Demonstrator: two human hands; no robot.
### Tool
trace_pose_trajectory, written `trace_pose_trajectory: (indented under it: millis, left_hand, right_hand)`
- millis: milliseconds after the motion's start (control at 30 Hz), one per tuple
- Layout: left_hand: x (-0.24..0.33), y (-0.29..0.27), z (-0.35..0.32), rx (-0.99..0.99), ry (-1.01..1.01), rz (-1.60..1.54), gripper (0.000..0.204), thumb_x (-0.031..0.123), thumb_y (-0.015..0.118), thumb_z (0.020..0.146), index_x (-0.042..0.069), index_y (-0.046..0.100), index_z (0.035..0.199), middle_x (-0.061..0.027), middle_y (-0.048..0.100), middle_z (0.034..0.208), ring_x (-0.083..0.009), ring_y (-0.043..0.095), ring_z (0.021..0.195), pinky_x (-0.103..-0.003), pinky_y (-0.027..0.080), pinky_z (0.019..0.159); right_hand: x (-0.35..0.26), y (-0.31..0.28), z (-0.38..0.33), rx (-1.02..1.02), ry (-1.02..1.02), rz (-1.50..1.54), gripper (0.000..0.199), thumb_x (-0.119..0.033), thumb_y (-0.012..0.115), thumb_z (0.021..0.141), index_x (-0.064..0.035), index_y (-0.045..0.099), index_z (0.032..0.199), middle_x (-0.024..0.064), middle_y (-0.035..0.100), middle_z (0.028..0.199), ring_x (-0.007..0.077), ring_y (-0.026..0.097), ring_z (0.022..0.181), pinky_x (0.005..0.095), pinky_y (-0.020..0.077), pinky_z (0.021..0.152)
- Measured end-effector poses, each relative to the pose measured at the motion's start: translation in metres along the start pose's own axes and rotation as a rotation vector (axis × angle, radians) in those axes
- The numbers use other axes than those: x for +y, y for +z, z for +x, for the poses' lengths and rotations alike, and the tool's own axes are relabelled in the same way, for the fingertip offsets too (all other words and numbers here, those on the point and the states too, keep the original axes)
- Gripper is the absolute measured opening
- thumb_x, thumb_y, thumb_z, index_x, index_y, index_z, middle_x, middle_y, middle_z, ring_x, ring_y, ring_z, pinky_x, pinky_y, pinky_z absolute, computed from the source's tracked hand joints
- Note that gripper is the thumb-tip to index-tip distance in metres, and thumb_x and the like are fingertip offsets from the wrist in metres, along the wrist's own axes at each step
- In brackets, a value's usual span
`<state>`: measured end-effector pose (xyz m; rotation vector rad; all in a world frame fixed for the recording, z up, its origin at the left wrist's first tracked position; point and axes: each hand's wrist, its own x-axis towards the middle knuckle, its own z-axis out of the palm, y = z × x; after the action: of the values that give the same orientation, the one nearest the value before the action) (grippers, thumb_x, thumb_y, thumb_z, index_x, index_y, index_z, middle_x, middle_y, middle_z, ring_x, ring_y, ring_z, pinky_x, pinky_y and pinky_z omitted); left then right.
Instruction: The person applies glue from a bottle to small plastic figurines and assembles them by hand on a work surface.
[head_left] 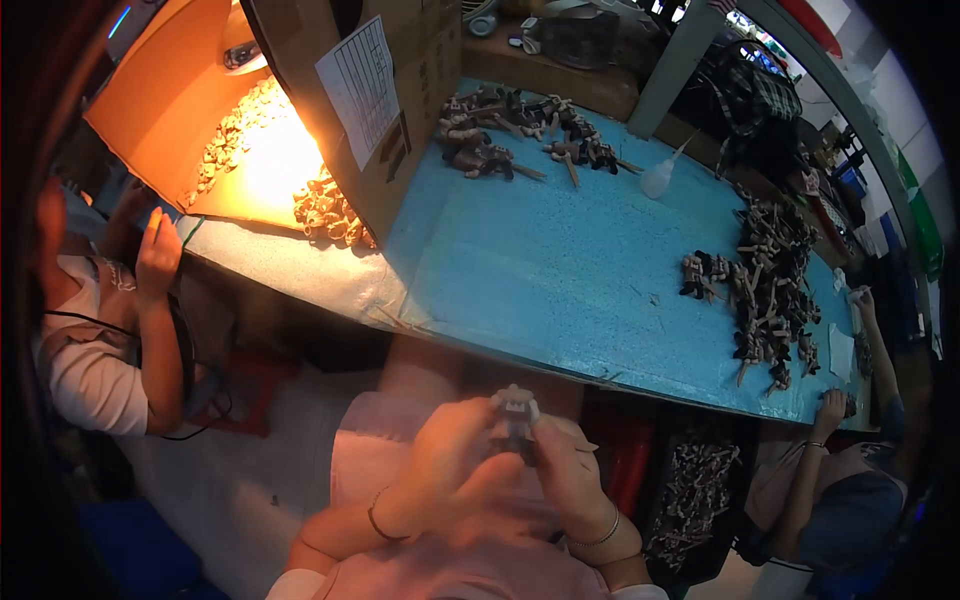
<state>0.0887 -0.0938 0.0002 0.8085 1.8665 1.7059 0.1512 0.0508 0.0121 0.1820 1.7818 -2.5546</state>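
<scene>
Above my lap, in front of the table's near edge, both hands hold one small doll-like figure with pale and dark parts. My left hand is closed on its left side. From the other side my right hand grips it, the thumb against its body. A thin, pale, flat piece shows by the right fingers; I cannot make out whether it belongs to the figure. The figure's lower part is hidden between the fingers. On the blue tabletop lie piles of similar figures, farther away and to the right.
A cardboard box with a paper sheet stands at the left; lamplight falls on small beige pieces beside it. A white nozzle bottle stands toward the back. Co-workers sit left and right. A black bin holds many figures.
</scene>
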Motion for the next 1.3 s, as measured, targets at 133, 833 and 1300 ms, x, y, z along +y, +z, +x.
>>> trace_pose_trajectory:
  millis: [133,833,1300]
  left_hand:
    - [0.009,-0.001,0.01,0.044,0.079,0.184,0.042,0.028,0.065,0.074,0.0,0.053,0.103,-0.0157,0.058,0.093,-0.0333,0.054,0.084,-0.038,0.042,0.076]
    - [-0.049,0.005,0.039,-0.047,-0.42,-0.13,0.033,0.025,0.049,0.089,-0.002,0.05,0.108,-0.0139,0.06,0.086,-0.0213,0.06,0.064,-0.032,0.047,0.063]
    - [-0.067,0.013,0.035,0.052,-0.3,-0.194,0.026,0.018,0.052,0.088,-0.003,0.05,0.103,-0.0083,0.059,0.089,-0.0139,0.055,0.077,-0.026,0.045,0.069]
  right_hand:
    - [-0.003,0.002,0.002,0.017,0.011,0.079,0.04,-0.025,0.026,0.097,0.0024,0.048,0.116,0.0041,0.053,0.078,0.0097,0.048,0.063,0.0231,0.04,0.057]
    - [0.065,-0.019,0.039,0.33,0.404,0.496,0.04,-0.039,0.036,0.093,-0.0035,0.054,0.089,0.0057,0.053,0.066,0.0145,0.051,0.056,0.0249,0.0392,0.048]
    - [0.026,-0.069,0.029,-0.266,0.39,-0.253,0.039,-0.028,0.039,0.094,-0.0012,0.057,0.072,0.0064,0.058,0.061,0.0138,0.055,0.05,0.0246,0.0428,0.047]
